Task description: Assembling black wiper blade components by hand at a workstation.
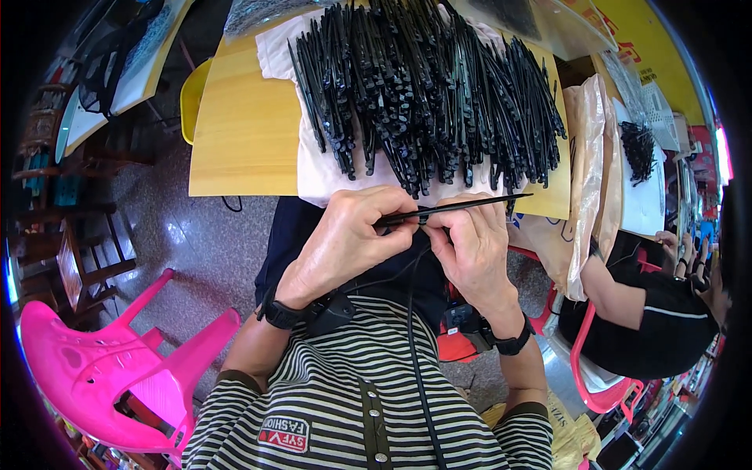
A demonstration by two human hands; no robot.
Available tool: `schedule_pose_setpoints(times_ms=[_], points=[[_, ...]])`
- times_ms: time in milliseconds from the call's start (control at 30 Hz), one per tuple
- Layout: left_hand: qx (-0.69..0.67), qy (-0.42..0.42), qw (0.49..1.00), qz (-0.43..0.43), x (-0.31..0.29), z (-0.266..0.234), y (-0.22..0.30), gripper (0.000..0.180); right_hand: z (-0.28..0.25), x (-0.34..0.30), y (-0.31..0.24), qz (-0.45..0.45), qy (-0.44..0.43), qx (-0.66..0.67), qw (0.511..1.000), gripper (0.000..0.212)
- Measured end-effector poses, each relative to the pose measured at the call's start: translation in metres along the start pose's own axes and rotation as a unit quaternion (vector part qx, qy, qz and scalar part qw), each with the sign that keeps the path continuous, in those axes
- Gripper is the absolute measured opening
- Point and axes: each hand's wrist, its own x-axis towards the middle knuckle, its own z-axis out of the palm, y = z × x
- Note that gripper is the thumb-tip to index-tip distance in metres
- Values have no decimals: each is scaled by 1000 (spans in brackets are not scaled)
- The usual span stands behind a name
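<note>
In front of my chest, my left hand (348,239) is closed in a pinch on one end of a thin black strip (478,202). The strip slants up to the right, over the fingers of my right hand (474,243), and tapers to a point. My right thumb and forefinger are pressed together just under it, beside the left fingertips; a small dark bit shows between them, too small to name. Just beyond my hands lies a big heap of similar black strips (423,102), their thicker glossy ends toward me, on a pale cloth (286,51).
The wooden table (243,125) carries the heap. A pink plastic chair (86,368) stands at left, a wooden stool (74,266) beyond it. At right hangs a clear plastic bag (587,180); another person's arm (615,290) is close by. A black cable (413,337) runs down my shirt.
</note>
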Motion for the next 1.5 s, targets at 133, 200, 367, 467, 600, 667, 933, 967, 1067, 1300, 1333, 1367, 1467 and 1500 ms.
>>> schedule_pose_setpoints(times_ms=[133,200,367,467,600,667,933,967,1067,1300,1333,1367,1467,1500], points=[[-25,-8,1000,-14,-2,1,-4,11,-3,-1,-3,25,-23,14,999,26],[-32,-4,999,-31,-1,3,-4,12,-6,2,-4,39,-30,12,999,27],[-21,9,999,-24,-2,3,-5,13,-5,1,-5,65,-24,10,998,26],[-2,14,1000,-18,-2,4,-6,13,-4,2,-6,74,-23,10,997,25],[27,10,1000,-13,-2,4,-7,13,-4,2,-6,64,-32,9,997,24],[19,12,1000,-11,-2,5,-6,13,-3,1,-6,57,-29,5,998,24],[5,6,1000,-4,0,9,-13,13,9,-10,2,19,-8,23,1000,27],[10,-3,1000,-10,0,9,-13,14,10,-11,1,28,-8,20,999,28],[29,-12,999,-13,0,10,-15,15,10,-14,-2,48,-20,14,999,28],[-106,-59,986,-118,-2,1,-18,14,-11,5,-5,-8,-32,-54,998,23],[-104,-62,985,-121,-2,1,-15,17,-14,7,-6,-16,-33,-70,997,21],[-104,-64,985,-121,-2,-1,-12,17,-20,7,-9,-15,-32,-71,997,21],[-81,-77,991,-74,-5,-2,-11,18,-40,11,-16,39,-126,-55,990,16],[-99,-71,991,-57,-6,-1,-13,18,-46,13,-19,40,-125,-55,990,16]])
